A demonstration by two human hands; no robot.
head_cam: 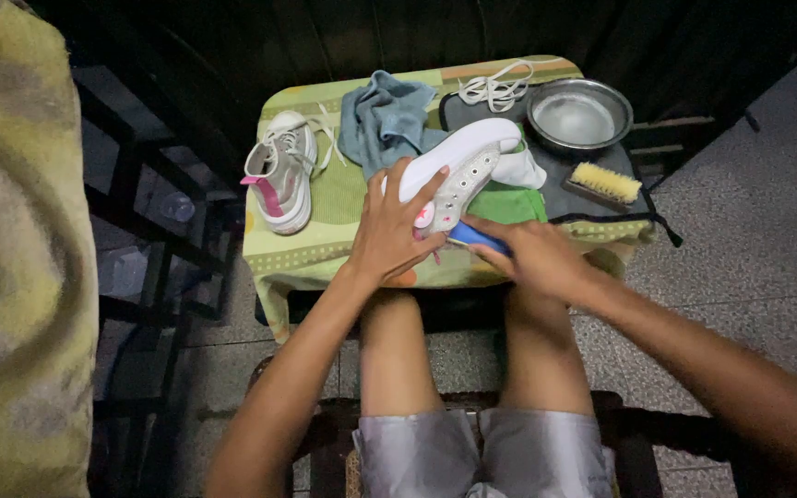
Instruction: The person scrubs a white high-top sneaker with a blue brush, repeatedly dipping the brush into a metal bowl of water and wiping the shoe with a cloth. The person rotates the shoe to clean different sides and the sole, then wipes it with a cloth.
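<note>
Your table carries everything, just ahead of your knees. Your left hand grips the white shoe lying on its side, fingers spread over its sole. Your right hand, just beside it, closes on a blue brush touching the shoe. Beyond your left hand lie a second shoe and a towel; beyond your right, a bowl, a scrub brush and laces.

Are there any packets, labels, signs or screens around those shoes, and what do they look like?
No packets, signs or screens in view.
Round badge: on the side of the white shoe under the left hand; pale with a pink mark, partly hidden by the fingers.
Pink tab: on the heel of the second shoe, left side of the small table; a narrow strip.
</note>
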